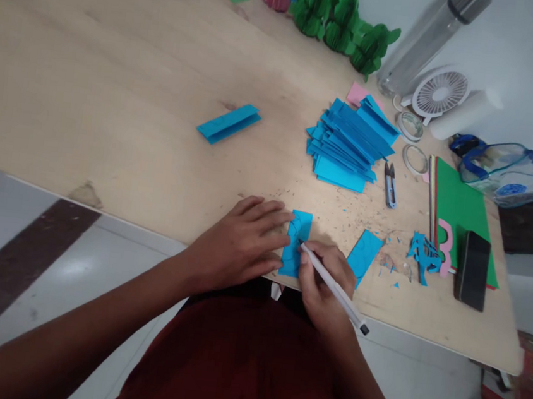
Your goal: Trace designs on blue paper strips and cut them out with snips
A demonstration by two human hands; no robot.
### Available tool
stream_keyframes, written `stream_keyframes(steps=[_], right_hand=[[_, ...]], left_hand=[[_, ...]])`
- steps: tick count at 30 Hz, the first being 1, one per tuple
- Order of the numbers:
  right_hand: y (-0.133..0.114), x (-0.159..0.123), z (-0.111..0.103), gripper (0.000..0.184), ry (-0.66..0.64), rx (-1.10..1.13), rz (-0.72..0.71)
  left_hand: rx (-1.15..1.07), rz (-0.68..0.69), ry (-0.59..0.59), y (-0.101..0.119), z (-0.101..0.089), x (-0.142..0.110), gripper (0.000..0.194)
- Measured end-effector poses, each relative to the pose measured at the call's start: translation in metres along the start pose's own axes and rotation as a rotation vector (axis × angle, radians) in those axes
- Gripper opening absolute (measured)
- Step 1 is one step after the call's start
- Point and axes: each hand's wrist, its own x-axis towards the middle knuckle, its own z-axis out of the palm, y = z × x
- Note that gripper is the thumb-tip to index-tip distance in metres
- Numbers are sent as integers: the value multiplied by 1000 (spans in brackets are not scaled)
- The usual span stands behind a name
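Note:
A blue paper strip with curved pen lines on it lies near the front edge of the table. My left hand rests flat beside it, fingers spread, its fingertips on the strip's left edge. In my right hand is a white pen, pinched between thumb and fingers, with its tip at the strip's surface. Just right of that hand lies another blue paper piece with a drawn line. Farther back sits a heap of folded blue papers, and a single folded blue strip lies to its left.
Thread snips, tape rolls, blue paper scraps and a phone on green sheets are to the right. Along the wall stand green paper shapes, a bottle, a small fan and a clear pouch.

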Motion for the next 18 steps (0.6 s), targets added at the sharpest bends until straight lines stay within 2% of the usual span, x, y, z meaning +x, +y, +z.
stream_keyframes(steps=[9, 15, 18], right_hand=[[1, -2, 2, 14, 36, -8, -7], [2, -3, 2, 12, 45, -23, 10], [5, -5, 2, 12, 37, 39, 72]], left_hand=[[15, -9, -31, 2, 0, 2, 32], [24, -21, -5, 2, 5, 0, 37], [19, -28, -12, 3, 5, 0, 37]])
